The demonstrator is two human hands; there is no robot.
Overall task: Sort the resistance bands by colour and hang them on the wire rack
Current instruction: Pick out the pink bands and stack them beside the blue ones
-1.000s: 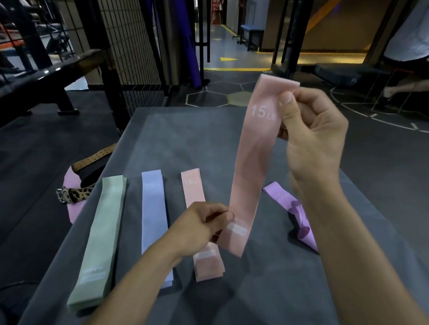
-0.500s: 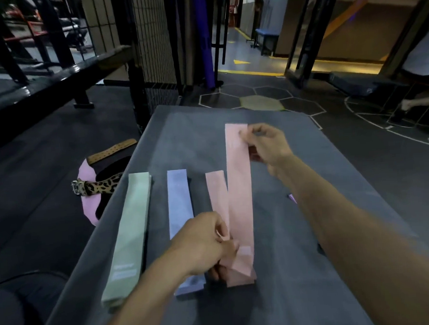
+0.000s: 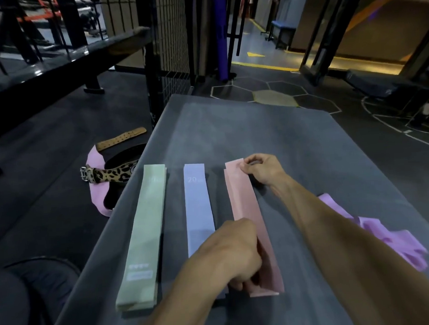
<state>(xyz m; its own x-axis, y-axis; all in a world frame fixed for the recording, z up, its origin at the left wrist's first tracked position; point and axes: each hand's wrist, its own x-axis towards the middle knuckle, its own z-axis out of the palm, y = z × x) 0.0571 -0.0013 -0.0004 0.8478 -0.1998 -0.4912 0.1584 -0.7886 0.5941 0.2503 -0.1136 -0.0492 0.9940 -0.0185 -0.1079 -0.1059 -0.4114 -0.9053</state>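
pink band (image 3: 246,210) laid flat on the grey table (image 3: 269,134), on top of another pink one whose edge peeks out at the far left corner. far end pinched in the right hand (image 3: 260,170), thumb and fingertips clamped on the corner; near end gripped under the curled left hand (image 3: 233,255). just beside, a blue band (image 3: 198,208) marked 20, then a green stack (image 3: 144,237) — three neat colour rows. purple bands (image 3: 386,232) heaped loose to the right, partly hidden behind the right forearm, not yet sorted.

risks, as a judgement: letting go unevenly and leaving the top pink band skewed off its partner, or dragging the lower one askew on withdrawal. left knuckles sitting close to the blue band, so a careless pull could nudge that row too. stretchy fabric held taut may spring back and curl once released. purple heap near the table's right edge — an elbow sweep could knock it to the floor. wire mesh panel (image 3: 173,39) beyond the far end of the table; nothing hung yet.
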